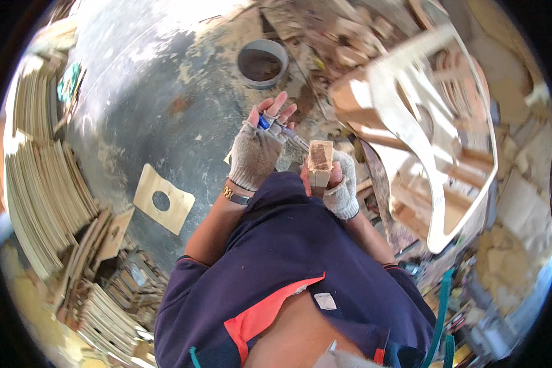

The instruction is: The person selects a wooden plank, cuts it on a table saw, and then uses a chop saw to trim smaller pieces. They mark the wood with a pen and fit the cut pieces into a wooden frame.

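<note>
Both my hands wear pale knitted gloves with bare fingertips. In my left hand [255,154] a pen [294,138] with a blue end lies between the fingers, its other end pointing toward the right hand. Some of the left fingertips stick out past the pen. My right hand [342,189] is closed around a squared wooden block [319,161], whose rough end grain faces up. The block is held close in front of my dark shirt [300,227]. Part of the right fingers is hidden behind the block.
A thin wooden sheet with a round hole [150,214] lies on the grey floor at left. Stacked curved wooden strips [49,202] line the left side. A round grey bucket [279,54] stands ahead. A white-faced wooden frame [420,144] and scattered offcuts [352,52] occupy the right.
</note>
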A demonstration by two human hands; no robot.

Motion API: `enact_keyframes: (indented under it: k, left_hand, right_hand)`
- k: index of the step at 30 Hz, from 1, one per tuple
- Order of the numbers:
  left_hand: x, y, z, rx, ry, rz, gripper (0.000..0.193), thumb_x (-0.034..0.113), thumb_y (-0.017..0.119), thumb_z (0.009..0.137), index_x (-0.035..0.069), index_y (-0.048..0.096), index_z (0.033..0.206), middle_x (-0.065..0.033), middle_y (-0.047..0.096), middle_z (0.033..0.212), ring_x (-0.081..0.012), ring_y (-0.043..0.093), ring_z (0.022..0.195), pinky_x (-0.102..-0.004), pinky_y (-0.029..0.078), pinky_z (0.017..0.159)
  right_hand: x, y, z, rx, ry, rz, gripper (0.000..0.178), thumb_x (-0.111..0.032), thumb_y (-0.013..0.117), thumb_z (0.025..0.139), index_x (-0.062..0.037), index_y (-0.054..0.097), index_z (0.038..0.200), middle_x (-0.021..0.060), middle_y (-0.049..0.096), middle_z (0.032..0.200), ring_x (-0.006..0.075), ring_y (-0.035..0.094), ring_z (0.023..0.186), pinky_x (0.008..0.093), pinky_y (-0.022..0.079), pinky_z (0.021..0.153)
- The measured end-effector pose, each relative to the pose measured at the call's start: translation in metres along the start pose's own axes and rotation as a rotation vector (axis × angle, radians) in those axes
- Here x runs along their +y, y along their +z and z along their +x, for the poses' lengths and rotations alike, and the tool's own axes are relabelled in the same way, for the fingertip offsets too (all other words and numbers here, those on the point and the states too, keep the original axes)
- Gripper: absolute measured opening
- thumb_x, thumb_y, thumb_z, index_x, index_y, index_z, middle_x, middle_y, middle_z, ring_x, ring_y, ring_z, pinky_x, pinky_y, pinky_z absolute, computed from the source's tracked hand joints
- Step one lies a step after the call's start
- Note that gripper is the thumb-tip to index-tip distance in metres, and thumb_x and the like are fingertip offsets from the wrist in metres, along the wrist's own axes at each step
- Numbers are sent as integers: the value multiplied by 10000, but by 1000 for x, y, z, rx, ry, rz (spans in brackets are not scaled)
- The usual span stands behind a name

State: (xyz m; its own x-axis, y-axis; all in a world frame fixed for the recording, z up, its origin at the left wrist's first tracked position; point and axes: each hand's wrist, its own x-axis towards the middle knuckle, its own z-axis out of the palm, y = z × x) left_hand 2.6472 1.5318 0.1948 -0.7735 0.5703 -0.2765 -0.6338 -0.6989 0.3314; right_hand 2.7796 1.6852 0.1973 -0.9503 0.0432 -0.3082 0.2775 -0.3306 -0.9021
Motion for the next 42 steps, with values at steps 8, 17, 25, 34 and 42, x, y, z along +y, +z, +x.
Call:
enact_keyframes:
  k: [8, 17, 25, 34, 42]
  left_hand:
    - [119, -29, -6, 86, 200, -204, 347, 313, 410, 1099, 69, 533, 1313, -145, 407, 1602, -354, 363, 1477, -488, 384, 1123]
    - [171, -37, 7, 131, 407, 134, 274, 338, 436, 1094, 91, 500, 1193, -143, 434, 1579, -338, 412, 1452, -448, 380, 1149]
    - [235, -33, 78, 341, 732, 522, 270, 347, 397, 1105, 82, 439, 1073, -228, 478, 1512, -313, 541, 1301, -448, 414, 1098]
    - [337, -22, 219, 96, 718, 928, 637, 461, 384, 1094, -13, 307, 1513, -281, 458, 1489, -353, 466, 1359, -488, 387, 1123]
    - [362, -4, 362, -121, 248, 1046, 484, 312, 583, 1044, -6, 500, 1399, -130, 639, 1239, -164, 586, 1098, -306, 459, 959]
  right_hand:
    - [-48, 123, 103, -191, 65, -125, 766, -753, 479, 943, -12, 632, 1061, 68, 660, 730, 125, 608, 542, 247, 466, 469]
    - [-56, 176, 176, -335, 3, -128, 733, -678, 405, 1013, -12, 696, 1100, 4, 635, 683, 74, 590, 546, 237, 451, 484]
    - [-34, 219, 289, -477, 31, 763, 551, -578, 444, 1021, -50, 570, 923, 85, 547, 651, 221, 539, 458, 340, 453, 401]
    - [-102, 203, 473, -565, 325, 1084, 436, -496, 364, 1031, -94, 498, 930, 81, 501, 612, 211, 496, 427, 345, 427, 377]
    - [-151, 117, 498, -248, -185, 1035, 443, -493, 375, 1025, -79, 476, 902, 70, 469, 616, 203, 466, 426, 324, 427, 399]
